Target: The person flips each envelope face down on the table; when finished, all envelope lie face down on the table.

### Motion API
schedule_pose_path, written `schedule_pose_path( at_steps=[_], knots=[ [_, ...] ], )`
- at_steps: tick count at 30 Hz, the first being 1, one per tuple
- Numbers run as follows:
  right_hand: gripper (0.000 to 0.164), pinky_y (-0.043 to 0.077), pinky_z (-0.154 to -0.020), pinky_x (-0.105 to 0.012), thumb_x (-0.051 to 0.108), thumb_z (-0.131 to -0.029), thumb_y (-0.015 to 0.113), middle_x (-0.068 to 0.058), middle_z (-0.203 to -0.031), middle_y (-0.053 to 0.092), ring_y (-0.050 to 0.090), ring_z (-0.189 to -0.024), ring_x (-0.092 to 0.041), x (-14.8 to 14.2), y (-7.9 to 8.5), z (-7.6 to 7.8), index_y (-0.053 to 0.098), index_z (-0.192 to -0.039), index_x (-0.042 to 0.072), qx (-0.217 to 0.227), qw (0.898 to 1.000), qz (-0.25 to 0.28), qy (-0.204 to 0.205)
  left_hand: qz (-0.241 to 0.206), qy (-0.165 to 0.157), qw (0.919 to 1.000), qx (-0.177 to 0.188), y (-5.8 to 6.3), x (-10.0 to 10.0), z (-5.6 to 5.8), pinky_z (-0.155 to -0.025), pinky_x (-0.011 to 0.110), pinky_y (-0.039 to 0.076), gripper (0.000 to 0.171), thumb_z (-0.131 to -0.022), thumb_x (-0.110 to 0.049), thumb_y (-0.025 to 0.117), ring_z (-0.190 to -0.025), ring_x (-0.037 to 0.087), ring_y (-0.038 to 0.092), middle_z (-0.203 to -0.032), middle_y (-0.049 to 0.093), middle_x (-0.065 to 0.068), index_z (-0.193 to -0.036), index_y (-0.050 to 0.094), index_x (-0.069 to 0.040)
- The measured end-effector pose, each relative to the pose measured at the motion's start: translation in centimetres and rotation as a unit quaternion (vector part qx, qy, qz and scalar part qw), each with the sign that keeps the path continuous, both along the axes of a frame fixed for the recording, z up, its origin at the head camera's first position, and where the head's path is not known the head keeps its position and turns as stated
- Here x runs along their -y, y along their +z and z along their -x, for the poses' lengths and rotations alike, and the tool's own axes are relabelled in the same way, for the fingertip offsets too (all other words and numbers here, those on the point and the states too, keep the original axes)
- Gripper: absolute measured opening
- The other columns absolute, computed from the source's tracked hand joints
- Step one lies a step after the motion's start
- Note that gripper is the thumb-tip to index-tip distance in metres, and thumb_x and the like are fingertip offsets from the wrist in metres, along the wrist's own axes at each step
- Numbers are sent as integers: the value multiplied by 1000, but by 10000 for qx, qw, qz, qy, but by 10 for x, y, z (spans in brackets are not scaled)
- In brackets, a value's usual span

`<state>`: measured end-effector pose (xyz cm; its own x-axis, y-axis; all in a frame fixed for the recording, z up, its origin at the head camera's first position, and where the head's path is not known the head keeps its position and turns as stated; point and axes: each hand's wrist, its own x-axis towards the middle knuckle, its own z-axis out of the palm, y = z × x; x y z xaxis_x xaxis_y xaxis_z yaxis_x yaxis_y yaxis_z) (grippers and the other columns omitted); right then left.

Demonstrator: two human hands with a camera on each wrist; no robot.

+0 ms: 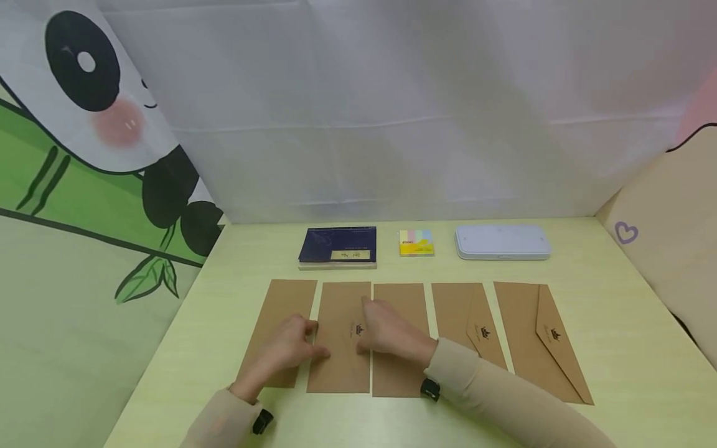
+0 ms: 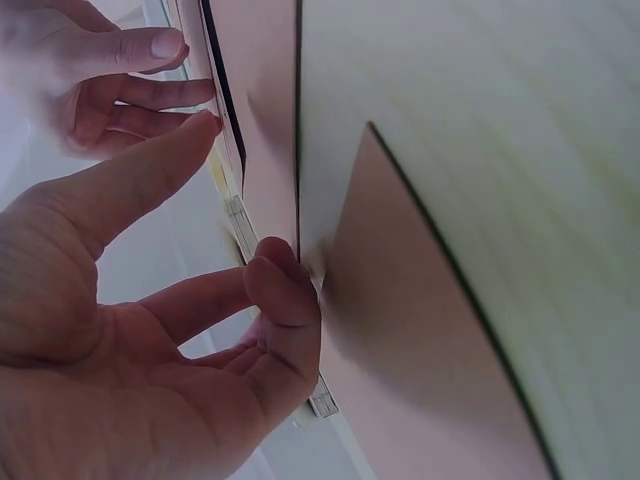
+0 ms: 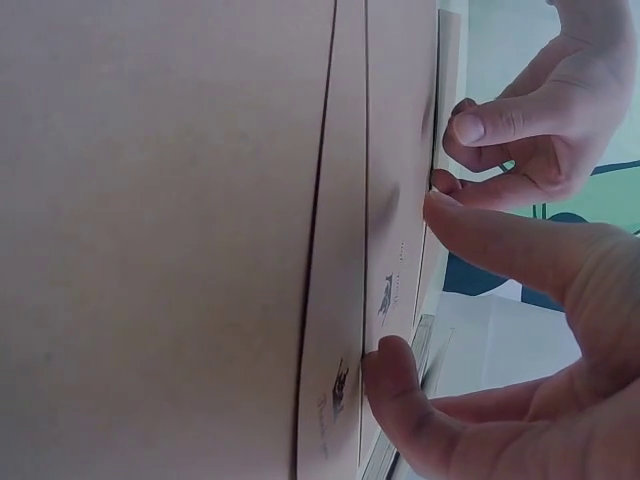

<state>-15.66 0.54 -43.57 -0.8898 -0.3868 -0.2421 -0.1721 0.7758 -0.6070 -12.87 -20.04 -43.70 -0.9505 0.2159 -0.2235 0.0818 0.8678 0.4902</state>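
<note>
Several brown kraft envelopes lie side by side in a row. My left hand (image 1: 285, 345) reaches over the leftmost envelope (image 1: 291, 302), its thumb and fingertips at the left edge of the second envelope (image 1: 336, 311). At that envelope's right edge my right hand (image 1: 392, 330) touches down with spread thumb and forefinger, partly covering the third envelope (image 1: 400, 298). A small black crown print shows beside the right hand. In the left wrist view, the left hand's fingers (image 2: 285, 320) bend lightly without gripping anything. The right wrist view has the right fingertips (image 3: 395, 365) against an envelope edge.
Two more envelopes, the fourth (image 1: 450, 305) and fifth (image 1: 518, 317), show flaps and crown prints on the right. Behind the row are a dark blue book (image 1: 336, 239), a pack of sticky notes (image 1: 416, 242) and a pale pencil case (image 1: 502, 241). A white cloth (image 1: 392, 155) hangs behind the table.
</note>
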Motion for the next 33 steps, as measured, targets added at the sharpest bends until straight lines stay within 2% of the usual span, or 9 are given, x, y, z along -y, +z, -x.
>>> schedule_pose_path(
  at_steps=[5, 11, 17, 20, 22, 24, 28, 33],
  knots=[
    [99, 47, -61, -29, 13, -60, 89, -22, -117, 55, 53, -74, -20, 0, 1, 0, 35, -140, -8, 59, 9999, 80, -29, -54, 79, 9999, 123, -1, 0, 0, -76, 40, 46, 59, -70, -25, 86, -83, 23, 50, -96, 55, 13, -117, 65, 3],
    [97, 46, -55, -29, 11, -61, 88, -21, -111, 55, 53, -67, -20, 0, 2, -1, 34, -139, -10, 164, 9996, 199, -118, -102, 82, 9999, 71, -1, -1, 1, -73, 39, 43, 54, -69, -25, 86, -82, 23, 48, -91, 53, 13, -112, 67, 4],
    [80, 45, -50, -31, 10, -62, 86, -10, -81, 54, 51, -61, -20, 0, 4, -1, 43, -127, -9, 218, 9991, 359, -109, -258, 398, 9987, 199, 0, -2, 0, -84, 44, 45, 63, -70, -24, 85, -94, 28, 53, -104, 57, 19, -118, 62, 9],
    [70, 45, -51, -30, 10, -62, 86, -7, -75, 52, 51, -62, -19, 1, 4, 0, 48, -118, -7, 152, 9993, 314, -94, -333, 547, 9978, 170, -1, -3, 0, -87, 46, 45, 63, -71, -24, 85, -101, 30, 55, -111, 59, 23, -118, 61, 11],
    [67, 45, -51, -30, 9, -61, 87, -7, -76, 52, 51, -62, -19, 1, 3, 1, 50, -115, -6, 84, 9996, 249, -76, -353, 614, 9975, 87, -2, -3, 1, -85, 45, 46, 60, -71, -23, 85, -99, 29, 57, -110, 61, 21, -115, 63, 10],
    [65, 46, -50, -29, 8, -61, 87, -7, -76, 52, 52, -61, -19, 1, 3, 0, 51, -114, -5, 57, 9997, 212, -59, -341, 695, 9970, 9, -3, -4, 3, -79, 42, 48, 52, -70, -22, 85, -91, 27, 57, -100, 63, 16, -108, 66, 8],
    [61, 46, -49, -28, 2, -59, 86, -8, -76, 52, 52, -60, -20, 1, 3, 0, 53, -110, -5, 3, 9998, 182, -9, -291, 900, 9955, -57, -4, -6, 7, -69, 38, 47, 46, -70, -21, 85, -79, 23, 52, -85, 59, 9, -101, 66, 7],
    [53, 46, -47, -27, -3, -58, 83, -8, -78, 50, 51, -63, -20, 1, 1, -1, 54, -103, -3, -127, 9998, 111, 128, -151, 1114, 9937, 33, -3, -9, 13, -69, 38, 48, 45, -70, -21, 85, -78, 23, 54, -86, 60, 8, -99, 66, 6]
  ],
)
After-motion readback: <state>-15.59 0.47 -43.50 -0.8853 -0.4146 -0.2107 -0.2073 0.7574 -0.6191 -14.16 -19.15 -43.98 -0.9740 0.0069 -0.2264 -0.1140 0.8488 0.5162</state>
